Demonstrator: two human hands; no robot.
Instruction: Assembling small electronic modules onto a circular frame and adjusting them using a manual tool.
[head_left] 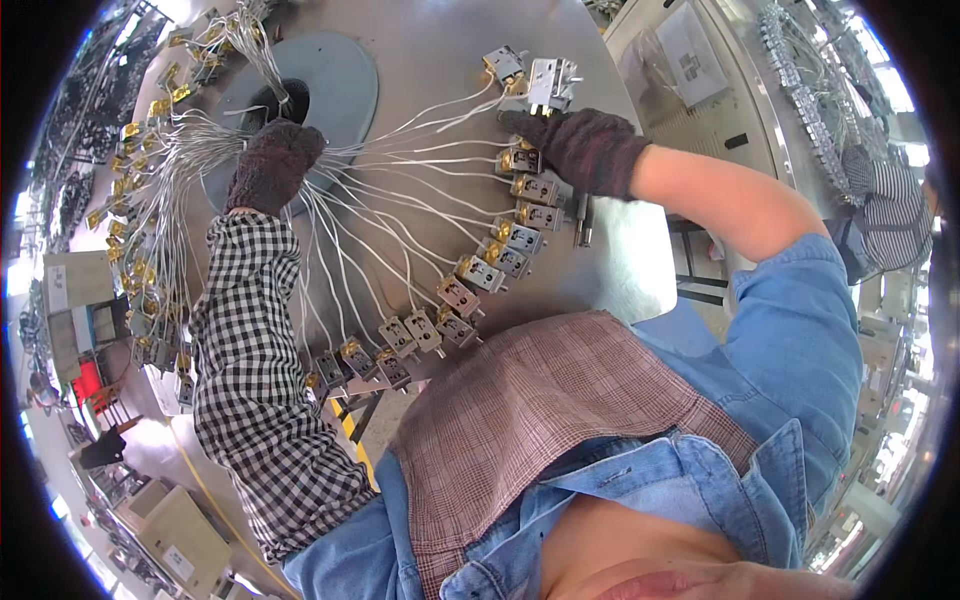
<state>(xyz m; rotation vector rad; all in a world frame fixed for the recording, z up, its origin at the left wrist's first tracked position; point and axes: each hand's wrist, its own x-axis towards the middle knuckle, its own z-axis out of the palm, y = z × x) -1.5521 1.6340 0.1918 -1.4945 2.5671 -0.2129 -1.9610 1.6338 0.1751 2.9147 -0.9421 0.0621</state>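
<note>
table (420, 60): round, metal, wires fanned across it from centre
disc (345, 85): grey, at table centre, hole in middle
wires (400, 175): white, bunched under left hand, spread out to small parts
left hand (272, 165): gloved, pressed on wire bundle beside disc; fingers together
right hand (585, 148): gloved, fingers curled onto one small part
parts (480, 272): metal blocks, laid in arc along near table edge

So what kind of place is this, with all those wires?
Probably a factory workshop. The gloved left hand presses a bundle of white wires on a round metal table, the gloved right hand touches small metal parts lined along its edge, and more wired parts fill another bench.
</note>
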